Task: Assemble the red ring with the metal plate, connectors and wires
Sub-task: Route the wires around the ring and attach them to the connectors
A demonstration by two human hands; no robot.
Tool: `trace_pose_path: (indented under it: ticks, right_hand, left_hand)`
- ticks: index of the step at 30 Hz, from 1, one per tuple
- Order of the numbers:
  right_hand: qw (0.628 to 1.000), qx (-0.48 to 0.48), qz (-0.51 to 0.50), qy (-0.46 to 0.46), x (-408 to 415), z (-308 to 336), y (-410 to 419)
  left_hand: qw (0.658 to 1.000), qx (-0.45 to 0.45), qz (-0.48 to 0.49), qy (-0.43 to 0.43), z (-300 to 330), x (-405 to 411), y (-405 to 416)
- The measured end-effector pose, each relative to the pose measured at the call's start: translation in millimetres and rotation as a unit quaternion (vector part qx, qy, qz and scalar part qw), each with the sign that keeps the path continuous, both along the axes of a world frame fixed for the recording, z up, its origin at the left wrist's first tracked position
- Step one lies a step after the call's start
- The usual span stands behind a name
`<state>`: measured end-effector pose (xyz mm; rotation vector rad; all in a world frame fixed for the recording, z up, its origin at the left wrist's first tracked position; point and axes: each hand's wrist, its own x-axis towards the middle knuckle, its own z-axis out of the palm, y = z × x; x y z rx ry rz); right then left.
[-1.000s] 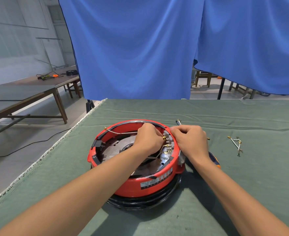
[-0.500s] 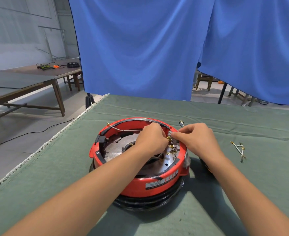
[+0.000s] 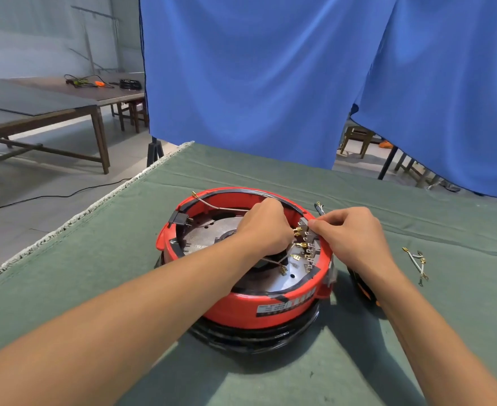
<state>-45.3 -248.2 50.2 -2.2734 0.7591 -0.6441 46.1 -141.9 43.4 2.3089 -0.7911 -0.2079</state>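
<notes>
The red ring [image 3: 241, 309] stands on a black base in the middle of the green-covered table. Inside it lies the round metal plate [image 3: 203, 234]. A row of brass connectors [image 3: 304, 250] lines the ring's right inner wall. My left hand [image 3: 263, 227] reaches inside the ring, fingers curled, pinching a connector on a thin wire [image 3: 221, 207] that arcs toward the far left rim. My right hand [image 3: 350, 235] rests over the right rim and pinches the top of the connector block [image 3: 307, 225]. The fingertips of both hands almost meet.
Loose white wires with brass terminals [image 3: 417, 260] lie on the green cloth [image 3: 95, 273] to the right. An orange-and-black tool [image 3: 364, 288] lies under my right forearm. A dark cable end [image 3: 319, 207] pokes out behind the ring. The table's left edge [image 3: 74, 218] is fringed.
The view has shifted a little. My right hand has slid slightly off the rim toward the connector block's top. My left hand stays inside the ring.
</notes>
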Motion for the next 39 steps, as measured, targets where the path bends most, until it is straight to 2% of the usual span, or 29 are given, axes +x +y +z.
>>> trace_pose_path:
  ticks: [9, 12, 21, 29, 34, 39]
  right_hand:
    - [1.000, 0.000, 0.007, -0.008, -2.4, -0.8, 2.4]
    - [1.000, 0.002, 0.008, 0.002, -3.4, 1.1, 2.4]
    - [0.999, -0.033, -0.005, 0.019, -7.1, -5.0, 10.9]
    - [0.999, -0.024, 0.015, 0.022, -9.9, -7.1, 13.4]
    - [0.999, -0.013, 0.024, 0.022, -9.4, -6.7, 12.4]
    - [1.000, -0.015, 0.018, 0.016, -9.1, -7.6, 12.0]
  left_hand:
    - [0.998, 0.019, 0.004, -0.062, 11.3, -16.6, 10.9]
    - [0.995, 0.009, -0.026, -0.092, 14.5, -18.7, 19.4]
    - [0.995, 0.010, -0.075, -0.070, 4.6, -20.5, 23.1]
    - [0.987, 0.040, -0.063, -0.139, 4.4, -23.6, 19.6]
    - [0.990, 0.032, -0.057, -0.125, 5.2, -20.3, 20.7]
    - [0.985, 0.046, -0.049, -0.158, 3.7, -23.9, 16.5]
